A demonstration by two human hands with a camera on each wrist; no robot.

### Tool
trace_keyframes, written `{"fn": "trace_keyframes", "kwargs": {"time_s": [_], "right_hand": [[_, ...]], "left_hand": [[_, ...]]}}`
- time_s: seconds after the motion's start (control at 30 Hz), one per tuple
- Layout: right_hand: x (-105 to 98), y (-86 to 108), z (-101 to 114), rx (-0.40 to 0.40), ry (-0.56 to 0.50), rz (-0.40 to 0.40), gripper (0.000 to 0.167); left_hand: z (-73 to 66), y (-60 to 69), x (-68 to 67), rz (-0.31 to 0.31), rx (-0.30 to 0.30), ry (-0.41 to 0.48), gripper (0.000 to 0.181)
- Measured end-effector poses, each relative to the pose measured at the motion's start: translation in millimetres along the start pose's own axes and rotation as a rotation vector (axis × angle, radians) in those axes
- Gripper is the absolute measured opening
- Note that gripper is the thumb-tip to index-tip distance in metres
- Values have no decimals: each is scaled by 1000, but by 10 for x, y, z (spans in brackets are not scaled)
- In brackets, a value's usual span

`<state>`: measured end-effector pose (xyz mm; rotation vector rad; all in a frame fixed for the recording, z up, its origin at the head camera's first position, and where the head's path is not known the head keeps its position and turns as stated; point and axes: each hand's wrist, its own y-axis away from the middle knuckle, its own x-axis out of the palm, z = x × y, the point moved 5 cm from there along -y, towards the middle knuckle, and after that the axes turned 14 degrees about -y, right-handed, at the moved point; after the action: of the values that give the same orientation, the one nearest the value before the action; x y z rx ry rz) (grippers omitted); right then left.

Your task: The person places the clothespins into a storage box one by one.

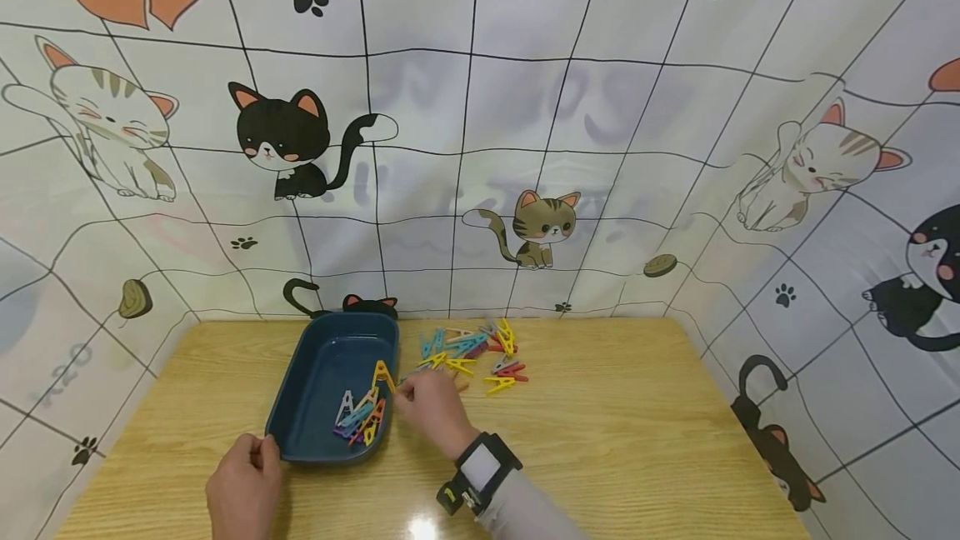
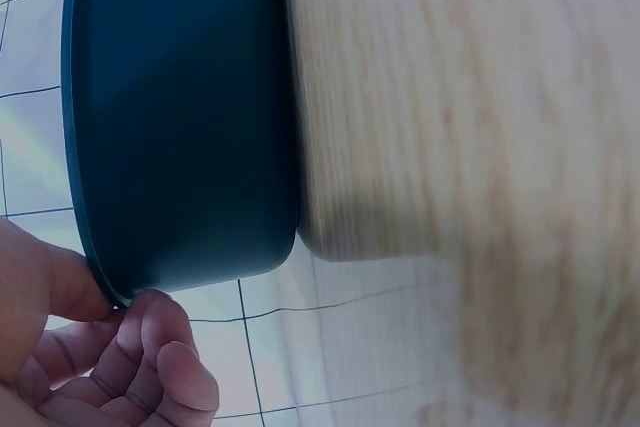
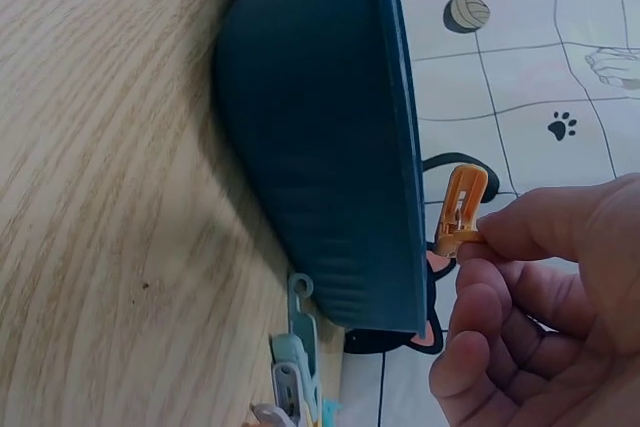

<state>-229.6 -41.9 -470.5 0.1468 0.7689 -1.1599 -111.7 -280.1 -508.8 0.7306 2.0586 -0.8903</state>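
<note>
Right hand [image 1: 435, 411]: thumb and fingertips pinch the orange clothespin [image 1: 383, 375] near one end.
Left hand [image 1: 243, 486]: thumb and fingers pinch the rim of the blue tray [image 1: 330, 365] at its 7-to-8 o'clock corner.
Orange clothespin: above the tray's rim, toward 2 to 3 o'clock of the tray's middle.
Clothespins inside: a mixed-colour cluster [image 1: 360, 417], at the tray's 4 to 5 o'clock.
Loose clothespins: a heap [image 1: 468, 342] on the counter [image 1: 615, 432], outside the tray at 2 to 3 o'clock.
Drop risk: a slack pinch could let the orange clothespin strike the rim and fall outside, likely onto the counter.
Tray risk: lifting or pulling at the pinched corner could tilt the tray, sliding its contents.
Tangle risk: the heap's overlapping pieces could hook together and scatter when drawn apart.
Writing: no brand or label legible; the black wrist device [image 1: 480, 473] shows a pale face without readable text.
</note>
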Motion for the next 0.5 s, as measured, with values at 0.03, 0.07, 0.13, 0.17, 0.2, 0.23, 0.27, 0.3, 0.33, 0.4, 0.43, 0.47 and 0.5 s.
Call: {"fn": "trace_keyframes", "kwargs": {"time_s": [0.03, 0.07, 0.13, 0.17, 0.2, 0.23, 0.27, 0.3, 0.33, 0.4, 0.43, 0.47, 0.5], "right_hand": [[14, -6, 4, 9, -4, 5, 28], [28, -10, 9, 17, -8, 11, 28], [50, -18, 24, 29, -17, 20, 26], [63, -23, 28, 37, -22, 25, 25], [77, -28, 31, 41, -31, 30, 25], [92, -34, 32, 43, -37, 34, 24], [111, -38, 29, 48, -42, 39, 24], [129, -45, 24, 51, -43, 43, 25], [146, -52, 19, 54, -45, 47, 26], [175, -64, 13, 57, -47, 54, 29], [185, -70, 11, 59, -46, 56, 30], [194, -75, 10, 61, -47, 56, 31], [198, -81, 12, 61, -47, 56, 32]], "left_hand": [[1, 0, 0, 0, -1, 0, 24], [2, 0, -1, 1, -3, 0, 25], [-1, -1, -3, -4, 1, 3, 25], [-3, -1, -5, -8, 4, 4, 25], [-5, -1, -6, -12, 7, 5, 25], [-8, -1, -8, -17, 11, 6, 25], [-9, -1, -8, -21, 12, 8, 25], [-9, -1, -9, -22, 13, 9, 24], [-9, -1, -9, -25, 13, 9, 24], [-7, 0, -8, -23, 10, 9, 24], [-5, 0, -6, -21, 8, 9, 24], [-3, 0, -5, -18, 5, 8, 24], [-2, 0, -4, -17, 4, 7, 24]]}}
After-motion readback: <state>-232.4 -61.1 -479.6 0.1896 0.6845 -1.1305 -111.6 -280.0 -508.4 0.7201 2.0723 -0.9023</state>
